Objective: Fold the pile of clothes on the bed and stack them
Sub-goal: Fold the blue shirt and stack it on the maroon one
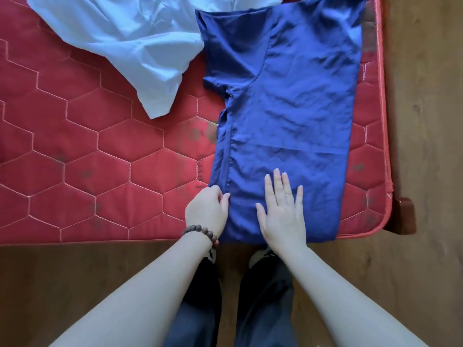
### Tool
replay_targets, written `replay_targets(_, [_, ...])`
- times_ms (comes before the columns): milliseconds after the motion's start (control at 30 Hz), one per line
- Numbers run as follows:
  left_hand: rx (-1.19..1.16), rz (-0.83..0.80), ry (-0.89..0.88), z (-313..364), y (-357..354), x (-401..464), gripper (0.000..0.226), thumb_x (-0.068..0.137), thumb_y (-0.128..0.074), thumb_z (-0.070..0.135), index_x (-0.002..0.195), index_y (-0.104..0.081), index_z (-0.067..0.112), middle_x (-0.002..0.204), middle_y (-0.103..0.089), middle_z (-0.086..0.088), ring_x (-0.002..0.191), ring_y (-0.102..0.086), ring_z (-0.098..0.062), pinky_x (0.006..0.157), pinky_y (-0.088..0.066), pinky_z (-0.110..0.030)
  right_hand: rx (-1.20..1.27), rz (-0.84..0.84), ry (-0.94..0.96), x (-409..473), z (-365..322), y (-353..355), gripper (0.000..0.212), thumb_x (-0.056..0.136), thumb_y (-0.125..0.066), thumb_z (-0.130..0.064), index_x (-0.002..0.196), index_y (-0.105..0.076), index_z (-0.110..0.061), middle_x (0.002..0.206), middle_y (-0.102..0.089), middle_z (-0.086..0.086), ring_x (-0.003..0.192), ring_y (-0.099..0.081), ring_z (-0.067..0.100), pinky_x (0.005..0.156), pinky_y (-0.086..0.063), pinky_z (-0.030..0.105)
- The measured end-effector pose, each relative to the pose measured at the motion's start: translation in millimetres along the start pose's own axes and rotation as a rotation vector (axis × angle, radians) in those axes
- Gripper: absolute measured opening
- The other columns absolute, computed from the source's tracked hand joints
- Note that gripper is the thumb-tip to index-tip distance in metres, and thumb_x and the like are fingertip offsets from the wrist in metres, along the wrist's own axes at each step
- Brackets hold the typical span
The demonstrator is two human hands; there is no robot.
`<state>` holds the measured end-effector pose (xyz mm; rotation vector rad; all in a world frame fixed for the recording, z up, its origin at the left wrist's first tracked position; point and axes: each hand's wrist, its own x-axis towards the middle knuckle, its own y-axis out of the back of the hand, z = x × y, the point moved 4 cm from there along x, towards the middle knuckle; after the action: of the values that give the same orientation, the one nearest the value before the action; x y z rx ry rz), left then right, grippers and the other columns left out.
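Blue shirt (283, 126), folded lengthwise, lies at the mattress (82, 159) corner. Right hand (281, 211) presses it flat, fingers spread; left hand (208, 211) pinches its left edge. Next, probably: fold hem toward collar. White garment (120, 43) awaits.

Looks like a bedroom in a home from my feed. I'm seeing a bare red mattress (105, 151) with hexagon quilting and piped edges, no sheet on it, some dark stains on the fabric. It sits on a dark wooden bed frame (403, 214), whose corner shows at the right. Floor (431, 121) is brown wood-grain planks or laminate, running along the right side and the near edge of the bed. Household laundry lies on the mattress: a dark blue garment (288, 116) laid flat, a crumpled white garment (130, 36) beside it. No benches, racks or shop fixtures in my view.
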<state>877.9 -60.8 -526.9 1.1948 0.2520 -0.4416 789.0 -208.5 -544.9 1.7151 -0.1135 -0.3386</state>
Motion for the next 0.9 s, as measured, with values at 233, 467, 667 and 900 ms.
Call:
replay_targets(233, [-0.389, 0.076, 0.071, -26.8, 10.5, -7.4, 0.025, 0.097, -0.050, 0.028, 0.079, -0.048, 0.011, 0.056, -0.052, -0.003, 0.059, -0.051, -0.029, 0.058, -0.037, -0.036, -0.025, -0.020, 0.042, -9.0, -40.5, -15.4, 0.059, 0.096, -0.037, -0.042, 0.151, -0.031, -0.021, 0.159, -0.021, 0.011, 0.147, -0.018, 0.028, 0.113, -0.016, 0.064])
replay_targets(467, [-0.070, -0.098, 0.077, -25.2, 1.2, -12.5, 0.036, 0.090, -0.058, 0.045, 0.076, -0.043, 0.015, 0.080, -0.050, 0.000, 0.073, -0.049, -0.023, 0.062, -0.036, -0.032, 0.032, 0.062, 0.051, -2.1, -49.7, -6.2, 0.053, 0.096, -0.040, -0.038, 0.144, -0.044, -0.017, 0.154, -0.032, 0.014, 0.144, -0.027, 0.031, 0.112, -0.017, 0.065])
replay_targets(667, [-0.090, -0.135, 0.154, -33.1, 5.6, -27.5, 0.024, 0.090, -0.061, 0.036, 0.082, -0.046, 0.019, 0.084, -0.057, 0.002, 0.077, -0.050, -0.023, 0.066, -0.038, -0.030, 0.147, 0.062, 0.486, 70.2, -71.1, 11.4, 0.027, 0.078, -0.061, 0.000, 0.100, -0.067, -0.014, 0.125, -0.059, 0.013, 0.128, -0.049, 0.035, 0.108, -0.029, 0.063])
replay_targets(900, [-0.149, -0.271, 0.172, -51.5, 3.1, -37.1, 0.021, 0.087, -0.058, 0.028, 0.077, -0.053, 0.011, 0.076, -0.057, 0.001, 0.076, -0.053, -0.024, 0.066, -0.039, -0.031, -0.024, -0.115, 0.797, 122.5, -78.1, 27.3, 0.014, 0.073, -0.075, -0.009, 0.071, -0.062, -0.013, 0.087, -0.058, 0.005, 0.108, -0.057, 0.031, 0.111, -0.017, 0.061])
